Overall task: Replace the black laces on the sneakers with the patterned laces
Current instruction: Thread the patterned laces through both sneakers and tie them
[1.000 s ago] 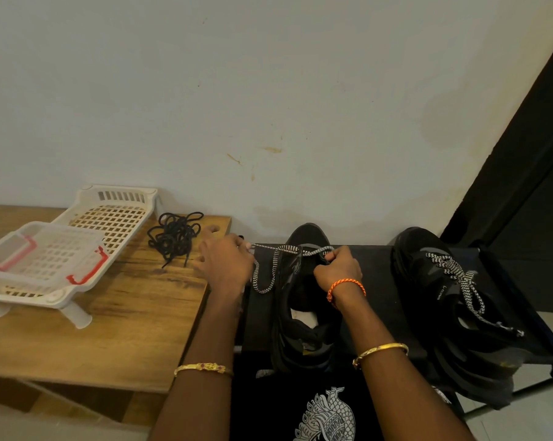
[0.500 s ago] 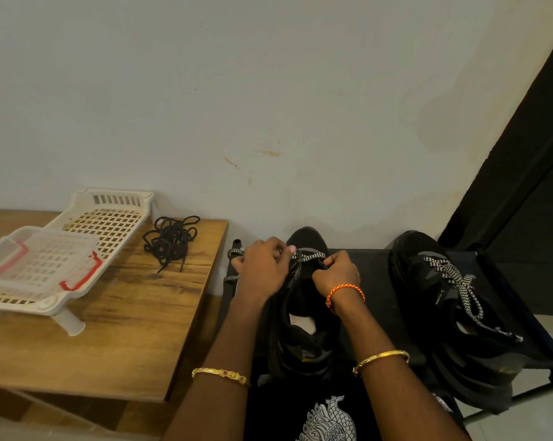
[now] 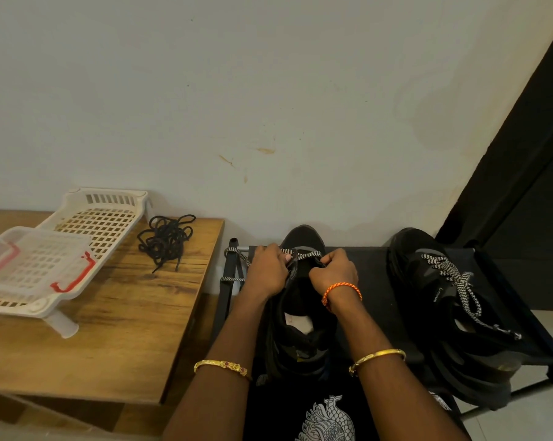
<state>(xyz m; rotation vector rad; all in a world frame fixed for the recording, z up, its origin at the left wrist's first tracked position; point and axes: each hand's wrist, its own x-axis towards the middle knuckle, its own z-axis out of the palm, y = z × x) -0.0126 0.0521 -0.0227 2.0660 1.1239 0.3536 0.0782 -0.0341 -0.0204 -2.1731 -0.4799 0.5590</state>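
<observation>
A black sneaker (image 3: 300, 338) stands on the black rack (image 3: 377, 275), toe to the wall. A black-and-white patterned lace (image 3: 310, 254) crosses its front eyelets. My left hand (image 3: 267, 271) pinches the lace at the shoe's left side, and loose lace hangs left over the rack post. My right hand (image 3: 334, 270) grips the shoe's right edge with the lace's other end. A second black sneaker (image 3: 453, 316) at the right is laced with a patterned lace (image 3: 459, 281). The removed black laces (image 3: 167, 240) lie tangled on the wooden table (image 3: 109, 338).
A white plastic basket (image 3: 103, 218) sits at the table's back left, with a clear container with red clips (image 3: 30, 265) on it. The wall is close behind. A dark door or curtain (image 3: 523, 160) stands at the right.
My left hand moved right from the table edge to the sneaker, bringing the lace in closer to the eyelets. My right hand stayed at the shoe's right side.
</observation>
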